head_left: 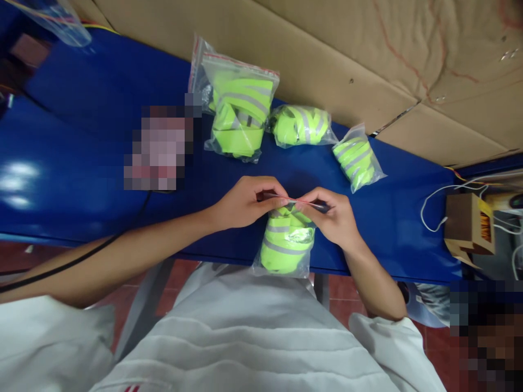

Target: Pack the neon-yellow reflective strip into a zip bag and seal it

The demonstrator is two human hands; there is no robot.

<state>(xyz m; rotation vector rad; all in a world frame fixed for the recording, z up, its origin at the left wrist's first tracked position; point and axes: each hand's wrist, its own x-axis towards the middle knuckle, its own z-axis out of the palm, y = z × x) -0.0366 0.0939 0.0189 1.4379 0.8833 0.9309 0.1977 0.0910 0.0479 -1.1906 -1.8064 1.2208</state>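
Note:
Between my two hands is a clear zip bag point(284, 250) with a folded neon-yellow reflective strap inside. It lies over the near edge of the blue table, its red-lined top edge toward the far side. My left hand point(255, 201) pinches the left part of that edge between thumb and fingers. On the other side my right hand point(327, 213) pinches the same edge, with the thumbs close together near its middle. Part of the bag's top is hidden by my fingers.
Beyond my hands lie a large zip bag point(239, 109) of neon straps and two smaller ones, a middle bag point(302, 126) and a right bag point(357, 159). A blurred-out object point(159, 149) is at left. Cardboard point(327, 60) lines the back. A small carton point(466, 223) and cables sit right.

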